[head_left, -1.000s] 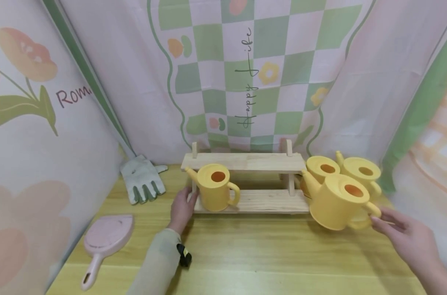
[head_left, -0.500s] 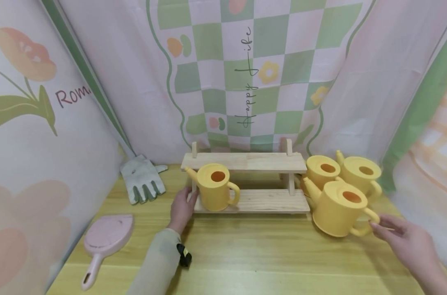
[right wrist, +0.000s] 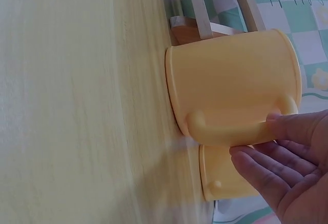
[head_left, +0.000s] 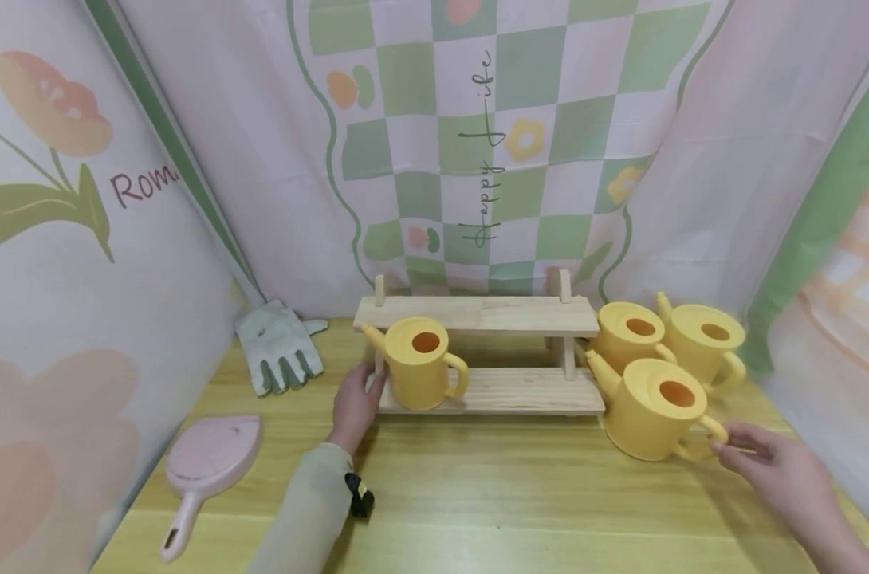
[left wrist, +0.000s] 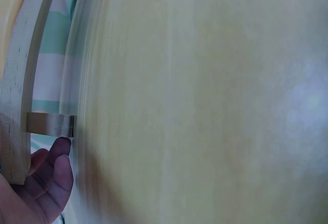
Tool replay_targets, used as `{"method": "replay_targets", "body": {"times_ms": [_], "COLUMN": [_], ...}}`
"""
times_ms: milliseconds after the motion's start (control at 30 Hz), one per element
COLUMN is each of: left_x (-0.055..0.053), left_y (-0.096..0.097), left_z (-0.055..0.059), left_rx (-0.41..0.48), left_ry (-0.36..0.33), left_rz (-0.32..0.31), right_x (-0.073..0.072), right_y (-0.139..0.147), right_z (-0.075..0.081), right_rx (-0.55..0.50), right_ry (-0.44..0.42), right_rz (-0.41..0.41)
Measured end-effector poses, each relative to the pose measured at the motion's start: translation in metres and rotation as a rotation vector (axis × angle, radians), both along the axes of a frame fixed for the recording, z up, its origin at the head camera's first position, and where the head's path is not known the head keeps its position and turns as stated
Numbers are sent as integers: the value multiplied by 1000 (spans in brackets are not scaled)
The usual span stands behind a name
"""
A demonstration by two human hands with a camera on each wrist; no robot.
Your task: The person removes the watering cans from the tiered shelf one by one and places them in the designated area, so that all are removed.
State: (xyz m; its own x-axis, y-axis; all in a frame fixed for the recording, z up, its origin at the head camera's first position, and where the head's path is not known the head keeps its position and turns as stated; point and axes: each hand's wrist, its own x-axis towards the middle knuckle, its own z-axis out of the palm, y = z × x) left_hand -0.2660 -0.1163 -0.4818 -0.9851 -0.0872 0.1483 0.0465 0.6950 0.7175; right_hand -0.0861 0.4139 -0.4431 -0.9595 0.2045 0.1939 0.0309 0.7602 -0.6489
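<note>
- Right hand (head_left: pixel 775 474) pinches the handle of a yellow watering can (head_left: pixel 646 422) between thumb and fingertips.
- That can stands upright near the right edge of the desk (head_left: pixel 492 486), just off the right end of the wooden stand (head_left: pixel 477 313), spout pointing leftward and back; whether its base rests on the desktop I cannot tell.
- Left hand (head_left: pixel 355 405) grips the left end of the stand's lower board (head_left: pixel 528 391), fingers curled round the wood.
- Another yellow can (head_left: pixel 414 376) sits upright on that board, near its left end, spout to the left, handle to the right.
- Two more cans, one nearer the stand (head_left: pixel 612 344) and one farther right (head_left: pixel 698 360), stand close together toward the desk's back right corner, behind the pinched one.
- Work glove (head_left: pixel 280 351): flat, by the back left corner.
- Pink dustpan (head_left: pixel 212 458): along the left edge, handle toward the front.
- Behind the desk hangs a checked cloth (head_left: pixel 466 147).
</note>
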Motion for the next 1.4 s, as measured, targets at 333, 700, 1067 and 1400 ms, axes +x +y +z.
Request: {"method": "replay_targets", "body": {"times_ms": [333, 700, 1067, 1400], "left_x": [1, 1, -1, -2], "left_y": [-1, -1, -1, 0], "left_z": [1, 1, -3, -2], "left_rx": [5, 11, 22, 21], "left_ry": [16, 15, -20, -20], "left_rz": [-15, -9, -11, -1], "right_x": [-5, -23, -61, -86], "right_y": [-8, -61, -139, -186], "right_z": [15, 65, 69, 64], "right_rx": [52, -75, -146, -228], "right_ry": [80, 260, 369, 210], "right_rz": [63, 45, 271, 391]}}
